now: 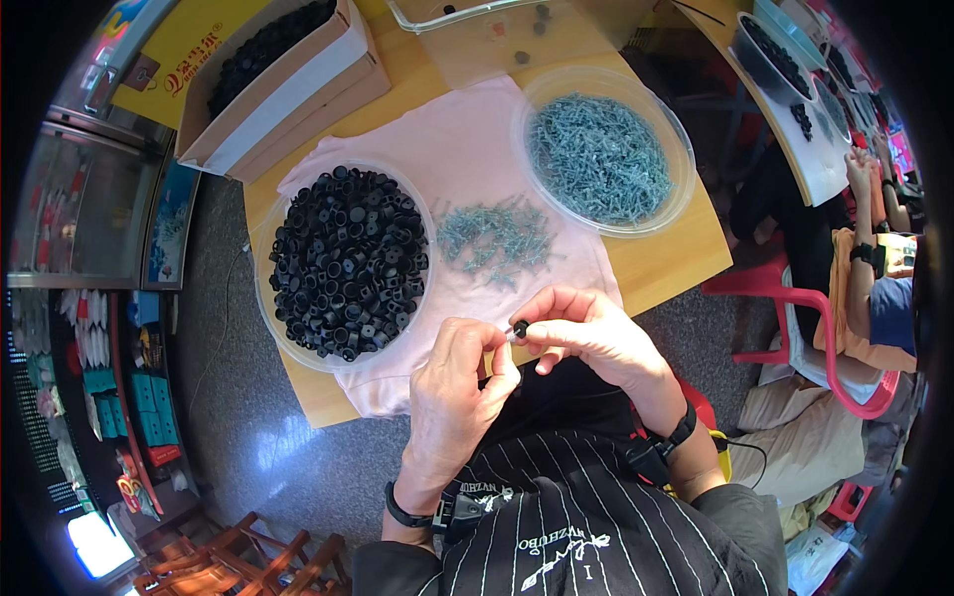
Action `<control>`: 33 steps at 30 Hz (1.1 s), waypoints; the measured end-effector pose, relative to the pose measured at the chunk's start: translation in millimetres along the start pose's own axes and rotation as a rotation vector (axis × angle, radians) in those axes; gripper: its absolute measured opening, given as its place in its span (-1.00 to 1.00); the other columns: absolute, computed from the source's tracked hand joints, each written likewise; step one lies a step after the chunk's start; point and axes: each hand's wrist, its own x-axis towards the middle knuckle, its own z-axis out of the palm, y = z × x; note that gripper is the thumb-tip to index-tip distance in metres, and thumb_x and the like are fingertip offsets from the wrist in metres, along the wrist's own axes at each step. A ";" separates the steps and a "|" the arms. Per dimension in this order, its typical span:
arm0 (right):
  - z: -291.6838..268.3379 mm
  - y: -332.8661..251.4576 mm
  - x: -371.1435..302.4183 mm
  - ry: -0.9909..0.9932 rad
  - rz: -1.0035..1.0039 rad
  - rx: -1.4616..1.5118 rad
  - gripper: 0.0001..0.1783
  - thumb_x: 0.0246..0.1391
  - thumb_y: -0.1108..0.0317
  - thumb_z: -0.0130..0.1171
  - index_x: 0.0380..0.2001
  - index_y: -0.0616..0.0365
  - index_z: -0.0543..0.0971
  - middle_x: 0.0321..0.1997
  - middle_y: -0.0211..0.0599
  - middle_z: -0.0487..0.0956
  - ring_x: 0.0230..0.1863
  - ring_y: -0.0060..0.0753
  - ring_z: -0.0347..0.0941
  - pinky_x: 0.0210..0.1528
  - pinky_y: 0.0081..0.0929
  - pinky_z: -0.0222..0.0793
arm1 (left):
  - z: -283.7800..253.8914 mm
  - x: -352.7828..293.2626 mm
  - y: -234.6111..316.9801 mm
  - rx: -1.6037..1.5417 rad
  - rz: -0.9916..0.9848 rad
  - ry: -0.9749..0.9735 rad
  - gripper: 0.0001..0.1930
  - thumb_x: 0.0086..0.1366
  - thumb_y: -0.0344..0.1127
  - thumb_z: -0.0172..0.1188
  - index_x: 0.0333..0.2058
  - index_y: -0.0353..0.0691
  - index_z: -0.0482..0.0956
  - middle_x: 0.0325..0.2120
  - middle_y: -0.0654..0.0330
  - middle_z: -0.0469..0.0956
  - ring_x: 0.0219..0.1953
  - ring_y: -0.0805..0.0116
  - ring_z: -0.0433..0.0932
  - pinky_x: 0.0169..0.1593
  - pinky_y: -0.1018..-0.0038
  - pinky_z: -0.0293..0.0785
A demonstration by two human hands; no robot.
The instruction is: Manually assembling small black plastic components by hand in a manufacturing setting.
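Now we watch our right hand [596,336] pinch a small black cap [520,328] just beside a tiny pale piece [511,336] that our left hand [457,387] grips between thumb and finger, near the loose screws [497,239] on the pink cloth [459,117].

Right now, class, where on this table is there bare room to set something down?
The pink cloth looks bare beyond the loose screws, between the black-cap bowl and screw bowl; so does the table's right corner, beside the screw bowl. The loose screws crowd mid-cloth.
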 end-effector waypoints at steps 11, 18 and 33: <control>5.9 -3.1 -2.7 -0.025 -0.020 -0.106 -0.65 0.12 0.30 0.26 -0.08 0.26 0.51 -0.23 -0.35 0.59 -0.34 -0.56 0.55 -0.21 -0.59 0.49 | -9.0 7.2 -2.2 0.190 0.170 -0.136 -0.79 0.02 -0.61 0.26 -0.37 -0.24 0.46 -0.43 0.17 0.48 -0.52 0.34 0.54 -0.47 0.47 0.48; 8.6 5.9 -4.7 0.071 -0.105 -0.018 -0.67 0.10 0.37 0.27 -0.09 0.28 0.52 -0.23 -0.33 0.59 -0.27 -0.56 0.52 -0.15 -0.57 0.47 | 2.5 3.9 -10.7 -0.036 0.090 -0.076 -0.79 0.03 -0.54 0.28 -0.37 -0.24 0.44 -0.45 0.18 0.46 -0.54 0.25 0.54 -0.47 0.40 0.46; 0.5 5.8 6.5 0.214 -0.264 -0.125 -0.77 0.08 0.45 0.26 -0.18 0.27 0.56 -0.37 -0.40 0.58 -0.38 -0.58 0.52 -0.21 -0.61 0.44 | -64.0 -9.4 -49.8 0.244 -0.182 0.231 -0.79 0.15 -0.46 0.28 -0.20 -0.26 0.58 -0.29 0.15 0.51 -0.34 0.35 0.51 -0.29 0.48 0.46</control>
